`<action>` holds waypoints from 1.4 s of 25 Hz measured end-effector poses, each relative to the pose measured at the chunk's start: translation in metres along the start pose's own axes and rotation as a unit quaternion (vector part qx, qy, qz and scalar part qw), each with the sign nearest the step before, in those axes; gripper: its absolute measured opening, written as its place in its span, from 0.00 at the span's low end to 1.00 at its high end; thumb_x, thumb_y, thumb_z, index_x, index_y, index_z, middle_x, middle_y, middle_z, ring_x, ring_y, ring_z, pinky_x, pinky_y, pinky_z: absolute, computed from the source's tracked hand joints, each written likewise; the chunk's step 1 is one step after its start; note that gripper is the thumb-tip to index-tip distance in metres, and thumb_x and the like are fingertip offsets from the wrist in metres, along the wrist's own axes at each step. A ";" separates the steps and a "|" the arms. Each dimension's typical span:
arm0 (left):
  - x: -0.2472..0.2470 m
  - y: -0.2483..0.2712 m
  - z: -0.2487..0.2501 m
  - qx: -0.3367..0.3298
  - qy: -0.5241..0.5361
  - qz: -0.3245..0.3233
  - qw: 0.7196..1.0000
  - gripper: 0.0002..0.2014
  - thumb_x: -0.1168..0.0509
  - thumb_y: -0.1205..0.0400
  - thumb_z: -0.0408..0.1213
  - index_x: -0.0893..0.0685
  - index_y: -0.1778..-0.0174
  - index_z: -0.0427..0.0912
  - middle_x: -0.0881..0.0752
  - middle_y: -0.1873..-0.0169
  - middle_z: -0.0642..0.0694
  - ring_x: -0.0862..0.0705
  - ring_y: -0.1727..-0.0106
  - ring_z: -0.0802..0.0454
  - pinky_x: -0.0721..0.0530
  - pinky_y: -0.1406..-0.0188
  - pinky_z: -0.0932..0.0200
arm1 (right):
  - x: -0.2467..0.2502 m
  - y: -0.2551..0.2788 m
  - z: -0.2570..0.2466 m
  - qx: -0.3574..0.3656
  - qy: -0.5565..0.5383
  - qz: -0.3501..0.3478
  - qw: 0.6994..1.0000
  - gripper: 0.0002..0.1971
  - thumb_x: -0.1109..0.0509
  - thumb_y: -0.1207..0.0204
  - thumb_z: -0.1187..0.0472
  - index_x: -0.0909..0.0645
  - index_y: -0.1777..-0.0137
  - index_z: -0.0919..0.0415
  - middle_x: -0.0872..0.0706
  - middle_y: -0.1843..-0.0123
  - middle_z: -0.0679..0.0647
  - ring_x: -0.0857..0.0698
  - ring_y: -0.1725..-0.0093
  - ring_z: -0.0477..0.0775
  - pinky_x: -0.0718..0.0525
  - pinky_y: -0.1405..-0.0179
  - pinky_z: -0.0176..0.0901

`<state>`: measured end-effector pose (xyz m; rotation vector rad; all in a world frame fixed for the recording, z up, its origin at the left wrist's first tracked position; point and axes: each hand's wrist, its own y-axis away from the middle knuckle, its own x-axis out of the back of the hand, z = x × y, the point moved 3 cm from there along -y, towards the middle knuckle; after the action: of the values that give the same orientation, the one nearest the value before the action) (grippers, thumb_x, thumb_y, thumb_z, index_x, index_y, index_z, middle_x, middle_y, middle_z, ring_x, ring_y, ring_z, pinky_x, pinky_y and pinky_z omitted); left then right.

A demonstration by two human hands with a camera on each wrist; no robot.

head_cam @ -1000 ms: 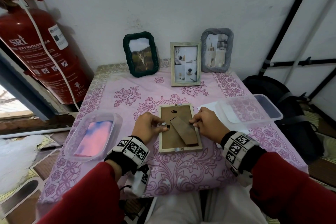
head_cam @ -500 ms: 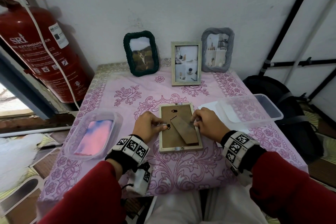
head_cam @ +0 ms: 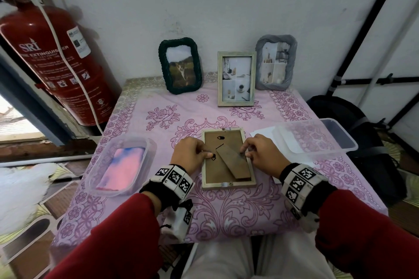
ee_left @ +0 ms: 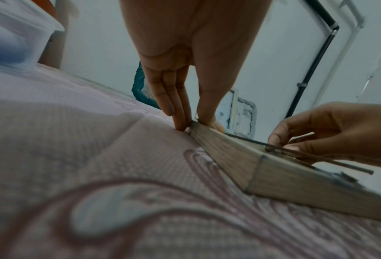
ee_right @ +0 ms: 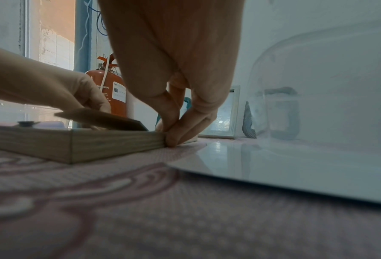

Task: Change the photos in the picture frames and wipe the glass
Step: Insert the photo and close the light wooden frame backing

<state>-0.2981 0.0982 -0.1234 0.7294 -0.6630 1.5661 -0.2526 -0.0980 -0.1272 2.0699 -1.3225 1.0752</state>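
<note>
Your wooden frame (head_cam: 228, 158) lies face down at the middle of the tabletop (head_cam: 226, 210), brown fibreboard back up, a flat stand flap (head_cam: 233, 161) running diagonally across it. Small dark turn clips sit on the back, one near the top edge (head_cam: 220, 137), one at the left edge by your thumb

Your left hand (head_cam: 190, 154): grip clamped on the frame's left rail, thumb on top, fingers (ee_left: 180, 112) down the outer side onto the cloth. Your right hand (head_cam: 263, 154): grip clamped on the right rail the same way, fingertips (ee_right: 176, 135) pinching the edge. Rail is pale wood grain with mitred corners

Tabletop is covered in a pink cloth with purple floral and scroll print

Three frames stand against the wall: dark green rope-textured one (head_cam: 180, 65) with an animal photo, plain pale wooden one (head_cam: 236, 78) with an interior collage, grey wavy-edged one (head_cam: 275, 62) with a similar collage

Clear plastic tub (head_cam: 122, 163) on your left holds a pink and blue cloth. Another clear tub (head_cam: 317, 138) on your right sits on a white sheet (ee_right: 273, 168), glossy

Red fire extinguisher (head_cam: 56, 61) left of the tabletop, white lettering "SRI" and "EXTINGUISHER" readable; smaller label text is too small to read
</note>
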 end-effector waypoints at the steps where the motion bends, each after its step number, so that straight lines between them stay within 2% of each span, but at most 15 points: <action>1: 0.000 0.000 0.001 -0.003 -0.004 -0.001 1.000 0.04 0.27 0.27 0.36 0.08 0.60 0.41 0.09 0.62 0.42 0.14 0.56 0.46 0.19 0.54 0.57 | 0.000 0.000 -0.001 -0.004 -0.001 0.002 1.000 0.09 0.33 0.30 0.76 0.14 0.55 0.66 0.26 0.58 0.57 0.23 0.59 0.53 0.30 0.64 0.34; 3: 0.001 -0.001 0.000 -0.005 -0.002 -0.010 1.000 0.04 0.27 0.27 0.36 0.09 0.59 0.42 0.09 0.61 0.42 0.14 0.55 0.46 0.18 0.53 0.55 | 0.002 -0.001 -0.001 -0.018 -0.009 -0.003 1.000 0.09 0.32 0.31 0.76 0.14 0.56 0.66 0.25 0.60 0.55 0.24 0.62 0.50 0.29 0.62 0.35; 5: 0.004 -0.001 -0.006 0.009 0.023 -0.014 1.000 0.07 0.31 0.23 0.34 0.10 0.52 0.40 0.09 0.58 0.41 0.13 0.53 0.46 0.17 0.47 0.54 | 0.005 -0.004 -0.001 -0.041 -0.031 -0.029 0.998 0.09 0.32 0.30 0.75 0.15 0.54 0.67 0.23 0.65 0.53 0.24 0.65 0.47 0.27 0.60 0.38; 6: 0.006 -0.002 -0.010 0.028 0.057 -0.007 0.998 0.10 0.34 0.21 0.31 0.12 0.46 0.38 0.10 0.57 0.39 0.13 0.52 0.45 0.17 0.44 0.54 | 0.006 -0.007 -0.002 -0.050 -0.035 -0.046 0.997 0.09 0.32 0.29 0.73 0.17 0.49 0.68 0.23 0.63 0.53 0.24 0.64 0.47 0.27 0.59 0.38; 8: 0.011 -0.002 -0.016 0.057 0.132 0.006 0.990 0.12 0.40 0.18 0.27 0.18 0.40 0.35 0.13 0.55 0.36 0.14 0.53 0.44 0.18 0.43 0.56 | 0.007 -0.014 -0.005 -0.058 -0.024 -0.057 0.996 0.16 0.31 0.27 0.67 0.22 0.39 0.66 0.25 0.52 0.57 0.24 0.52 0.52 0.25 0.49 0.41; 10: 0.014 0.001 -0.013 0.023 0.105 0.030 0.994 0.10 0.36 0.20 0.31 0.17 0.44 0.36 0.15 0.51 0.39 0.18 0.51 0.48 0.22 0.48 0.64 | 0.007 -0.022 -0.010 -0.048 0.013 -0.027 0.998 0.19 0.34 0.25 0.65 0.25 0.34 0.65 0.28 0.41 0.61 0.28 0.39 0.58 0.29 0.36 0.46; 11: 0.015 0.004 -0.009 -0.012 0.074 0.029 0.997 0.09 0.31 0.22 0.35 0.15 0.48 0.38 0.16 0.51 0.41 0.20 0.51 0.50 0.24 0.52 0.66 | 0.006 -0.026 -0.015 -0.038 0.028 -0.013 0.999 0.19 0.36 0.24 0.66 0.26 0.33 0.65 0.27 0.37 0.63 0.29 0.35 0.60 0.31 0.33 0.46; 13: 0.009 0.010 0.006 -0.080 0.032 -0.036 0.996 0.11 0.25 0.28 0.43 0.13 0.56 0.40 0.16 0.54 0.44 0.20 0.51 0.51 0.23 0.53 0.61 | 0.001 -0.035 -0.022 -0.021 0.041 -0.021 0.999 0.21 0.40 0.24 0.70 0.27 0.31 0.67 0.26 0.34 0.64 0.31 0.30 0.62 0.32 0.30 0.46; 16: -0.008 0.019 0.022 -0.123 -0.037 -0.209 0.969 0.15 0.22 0.36 0.53 0.12 0.62 0.47 0.15 0.57 0.47 0.21 0.52 0.53 0.26 0.46 0.51 | -0.007 -0.047 -0.024 -0.015 0.098 -0.067 0.993 0.29 0.41 0.28 0.72 0.32 0.25 0.62 0.27 0.33 0.63 0.32 0.30 0.63 0.31 0.31 0.51; 18: -0.015 0.020 0.022 -0.129 -0.087 -0.256 0.954 0.15 0.21 0.38 0.54 0.12 0.61 0.52 0.19 0.54 0.51 0.24 0.48 0.56 0.35 0.42 0.52 | -0.012 -0.049 -0.022 -0.012 0.153 -0.081 0.985 0.33 0.39 0.29 0.69 0.36 0.22 0.57 0.30 0.34 0.62 0.32 0.31 0.63 0.32 0.33 0.52; 21: -0.017 0.018 0.021 -0.126 -0.059 -0.262 0.955 0.13 0.20 0.38 0.49 0.11 0.61 0.52 0.21 0.56 0.52 0.24 0.49 0.57 0.36 0.43 0.53 | -0.015 -0.051 -0.019 0.002 0.190 -0.079 0.979 0.33 0.38 0.28 0.67 0.36 0.22 0.54 0.31 0.34 0.62 0.32 0.33 0.63 0.32 0.34 0.52; 24: -0.019 0.016 0.022 -0.120 -0.023 -0.279 0.952 0.11 0.20 0.36 0.44 0.09 0.60 0.46 0.17 0.57 0.46 0.19 0.53 0.53 0.23 0.48 0.54 | -0.015 -0.052 -0.018 0.010 0.191 -0.077 0.978 0.32 0.38 0.28 0.67 0.35 0.22 0.54 0.31 0.35 0.62 0.32 0.34 0.63 0.32 0.35 0.51; 26: -0.021 0.015 0.024 -0.121 -0.007 -0.289 0.950 0.10 0.20 0.35 0.40 0.09 0.60 0.42 0.14 0.59 0.40 0.17 0.55 0.45 0.18 0.54 0.50 | -0.016 -0.052 -0.019 0.014 0.198 -0.075 0.977 0.31 0.38 0.28 0.67 0.34 0.23 0.55 0.30 0.36 0.62 0.31 0.35 0.63 0.32 0.36 0.52; 32: -0.023 0.008 0.024 -0.114 0.005 -0.314 0.942 0.10 0.21 0.33 0.36 0.09 0.59 0.37 0.13 0.60 0.32 0.16 0.58 0.35 0.17 0.58 0.47 | -0.014 -0.049 -0.015 0.028 0.174 -0.081 0.981 0.28 0.40 0.24 0.68 0.31 0.23 0.51 0.30 0.36 0.60 0.31 0.36 0.62 0.31 0.34 0.51; 35: -0.023 0.005 0.025 -0.111 0.032 -0.321 0.940 0.09 0.22 0.31 0.33 0.10 0.58 0.35 0.13 0.60 0.28 0.16 0.62 0.32 0.18 0.64 0.50 | -0.010 -0.044 -0.014 0.037 0.138 -0.080 0.987 0.28 0.41 0.25 0.70 0.30 0.24 0.55 0.29 0.36 0.61 0.30 0.35 0.62 0.29 0.33 0.51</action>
<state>-0.2996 0.0640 -0.1257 0.6352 -0.4756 0.8934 -0.2206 -0.0635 -0.1254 1.9552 -0.9793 1.2986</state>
